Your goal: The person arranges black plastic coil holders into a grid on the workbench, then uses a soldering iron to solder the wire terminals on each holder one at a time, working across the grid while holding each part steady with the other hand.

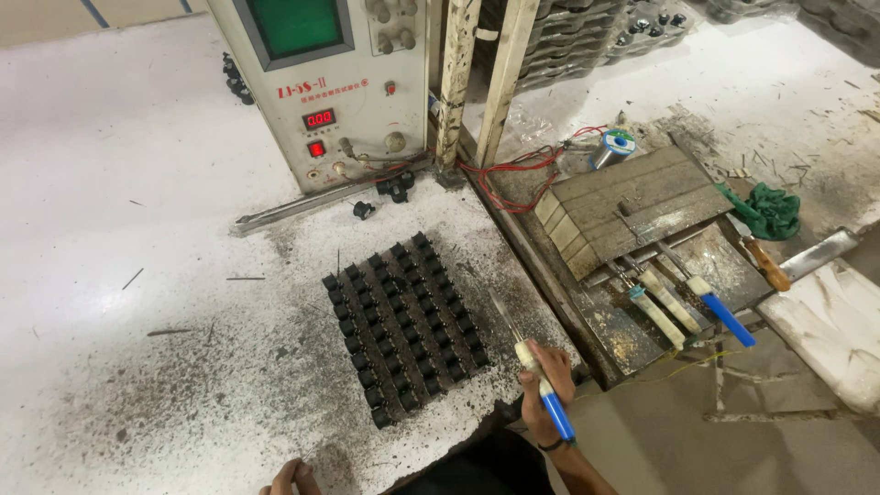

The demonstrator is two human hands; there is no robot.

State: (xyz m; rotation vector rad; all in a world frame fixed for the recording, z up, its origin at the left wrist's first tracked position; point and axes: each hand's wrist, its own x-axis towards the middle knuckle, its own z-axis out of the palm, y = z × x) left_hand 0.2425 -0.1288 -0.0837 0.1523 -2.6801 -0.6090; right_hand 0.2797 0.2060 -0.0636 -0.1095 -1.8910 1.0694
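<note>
White, soot-stained table (137, 229) carrying a square block of small black parts (403, 328) set in rows. Right hand (543, 390), at the table's near edge, is clenched around a soldering iron (536, 376) with a cream and blue handle; its thin tip slants up-left to just beside the block's right edge, contact unclear. Left hand (291, 478) is cut off by the lower frame edge, so its grip cannot be told. Three similar irons (683, 307) rest on a rack to the right.
</note>
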